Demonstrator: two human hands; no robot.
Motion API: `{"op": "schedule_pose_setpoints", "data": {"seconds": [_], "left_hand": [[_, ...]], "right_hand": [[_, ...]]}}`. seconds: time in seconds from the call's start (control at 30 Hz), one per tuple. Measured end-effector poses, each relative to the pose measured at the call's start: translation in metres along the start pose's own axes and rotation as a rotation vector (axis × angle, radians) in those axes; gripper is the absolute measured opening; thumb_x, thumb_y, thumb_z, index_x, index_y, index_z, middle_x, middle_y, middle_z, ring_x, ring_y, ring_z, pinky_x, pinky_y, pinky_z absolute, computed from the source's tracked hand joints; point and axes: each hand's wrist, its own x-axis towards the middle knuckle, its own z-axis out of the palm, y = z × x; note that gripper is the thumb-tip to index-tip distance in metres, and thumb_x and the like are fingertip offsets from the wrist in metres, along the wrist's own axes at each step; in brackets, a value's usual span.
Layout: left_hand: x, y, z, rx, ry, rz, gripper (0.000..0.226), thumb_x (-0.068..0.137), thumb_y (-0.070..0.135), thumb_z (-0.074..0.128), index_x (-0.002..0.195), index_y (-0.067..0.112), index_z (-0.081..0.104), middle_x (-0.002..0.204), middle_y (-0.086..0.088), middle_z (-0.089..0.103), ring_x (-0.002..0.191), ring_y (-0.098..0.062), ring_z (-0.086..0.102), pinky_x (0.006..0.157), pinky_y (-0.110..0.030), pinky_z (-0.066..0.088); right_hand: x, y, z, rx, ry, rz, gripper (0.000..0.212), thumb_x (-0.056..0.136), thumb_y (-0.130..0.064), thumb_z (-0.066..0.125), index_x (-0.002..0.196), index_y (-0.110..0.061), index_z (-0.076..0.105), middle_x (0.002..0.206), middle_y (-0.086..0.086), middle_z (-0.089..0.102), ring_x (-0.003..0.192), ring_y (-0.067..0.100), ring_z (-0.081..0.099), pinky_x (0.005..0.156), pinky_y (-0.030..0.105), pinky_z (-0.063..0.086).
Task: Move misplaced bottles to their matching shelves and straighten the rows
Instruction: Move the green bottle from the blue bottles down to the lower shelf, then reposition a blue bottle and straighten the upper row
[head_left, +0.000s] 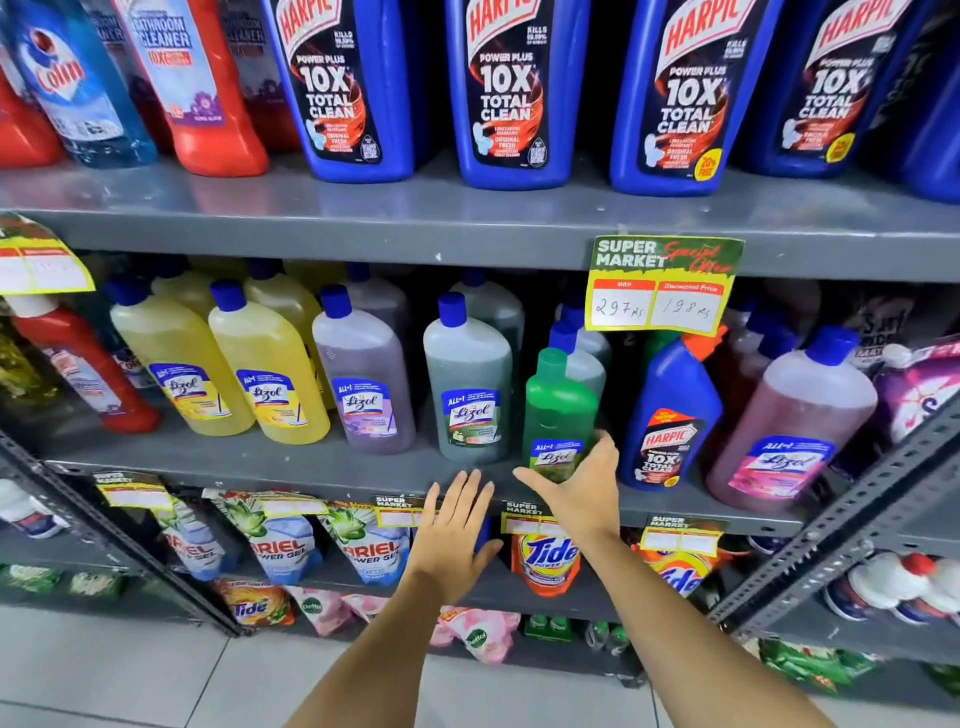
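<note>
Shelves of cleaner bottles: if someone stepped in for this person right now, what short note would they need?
Right hand: open, around the base of the small green Lizol bottle on the middle shelf, not clearly gripping.
Left hand: open, empty, at the shelf edge.
Misplaced: a small blue Harpic bottle stands among the Lizol; the big Harpic bottles are on the shelf above.
Done: yellow Lizol bottles look lined up.
Left: move the Harpic up, straighten the right side.

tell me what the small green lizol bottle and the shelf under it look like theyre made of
Small green Lizol bottle: probably glossy, slightly see-through plastic; light glows through its green body.
Shelf: seemingly grey painted metal, matte and scuffed, with a thin folded front edge and a perforated angle upright at the right.
</note>
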Motion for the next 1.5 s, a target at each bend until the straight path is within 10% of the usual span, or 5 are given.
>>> {"op": "schedule_pose_setpoints", "data": {"seconds": [0.23, 0.47, 1.0, 1.3, 1.5], "left_hand": [[0.000, 0.001, -0.001, 0.016, 0.017, 0.013, 0.070, 0.096, 0.056, 0.028, 0.148, 0.010, 0.034, 0.153, -0.013, 0.038, 0.141, -0.030, 0.033, 0.110, -0.052, 0.017], [0.000, 0.003, -0.005, 0.020, 0.012, 0.007, 0.071, 0.093, 0.056, 0.028, 0.147, 0.010, 0.035, 0.150, -0.013, 0.042, 0.138, -0.031, 0.037, 0.108, -0.052, 0.019], [-0.019, 0.001, -0.015, 0.127, 0.062, 0.106, 0.074, 0.086, 0.037, 0.033, 0.150, 0.006, 0.017, 0.152, -0.014, 0.039, 0.142, -0.029, 0.028, 0.110, -0.056, 0.029], [0.015, 0.037, -0.230, -0.137, 1.038, 0.398, 0.049, 0.094, 0.026, 0.046, 0.141, 0.010, 0.040, 0.152, -0.014, 0.033, 0.143, -0.034, 0.025, 0.114, -0.058, 0.015], [0.070, 0.036, -0.339, 0.080, 0.908, 0.226, 0.055, 0.100, 0.038, 0.037, 0.147, 0.009, 0.038, 0.155, -0.013, 0.033, 0.145, -0.028, 0.024, 0.114, -0.053, 0.023]], "right_hand": [[0.000, 0.020, -0.059, -0.001, 0.551, -0.132, 0.078, 0.071, -0.048, 0.074, 0.125, 0.001, 0.047, 0.121, 0.021, 0.051, 0.115, 0.038, 0.045, 0.100, 0.046, 0.037], [0.055, 0.015, -0.074, 0.043, 0.370, 0.041, 0.131, 0.053, -0.048, 0.091, 0.151, -0.010, 0.014, 0.148, 0.017, 0.038, 0.137, 0.033, 0.038, 0.113, 0.049, 0.035], [0.005, 0.002, -0.102, 0.050, 0.363, 0.053, 0.101, 0.053, -0.036, 0.094, 0.133, -0.011, 0.039, 0.126, 0.009, 0.061, 0.113, 0.031, 0.060, 0.092, 0.037, 0.044], [-0.040, -0.135, -0.197, 0.217, 0.574, -0.363, 0.099, 0.041, -0.048, 0.094, 0.121, -0.012, 0.048, 0.111, -0.001, 0.064, 0.101, 0.021, 0.063, 0.086, 0.035, 0.047], [-0.005, -0.243, -0.245, 0.154, 0.706, -0.489, 0.110, 0.050, -0.061, 0.086, 0.136, -0.010, 0.041, 0.134, 0.005, 0.058, 0.122, 0.024, 0.052, 0.097, 0.028, 0.035]]}}
